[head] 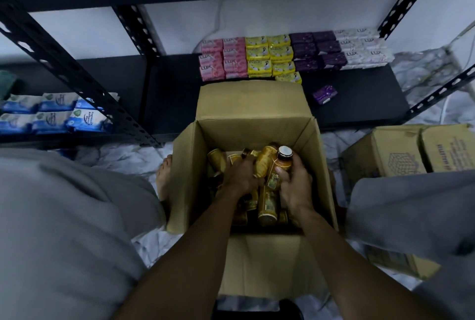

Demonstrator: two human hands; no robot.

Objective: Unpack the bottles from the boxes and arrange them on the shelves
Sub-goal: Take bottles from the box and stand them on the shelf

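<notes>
Both hands are deep in the open brown cardboard box (246,124), so I should lift straight up, clear of its walls, before reaching to the black metal shelf (359,98). My right hand (295,186) wraps its fingers round a golden plastic bottle (282,165); its long axis runs near-to-far, with the cap tipped up and away. My left hand (240,175) grips a second golden bottle (263,163) alongside.

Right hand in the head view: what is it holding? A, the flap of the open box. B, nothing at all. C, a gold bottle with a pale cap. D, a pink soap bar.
C: the right hand grips a gold bottle with a pale cap, its fingers and thumb curled round it, inside the open cardboard box.
</notes>
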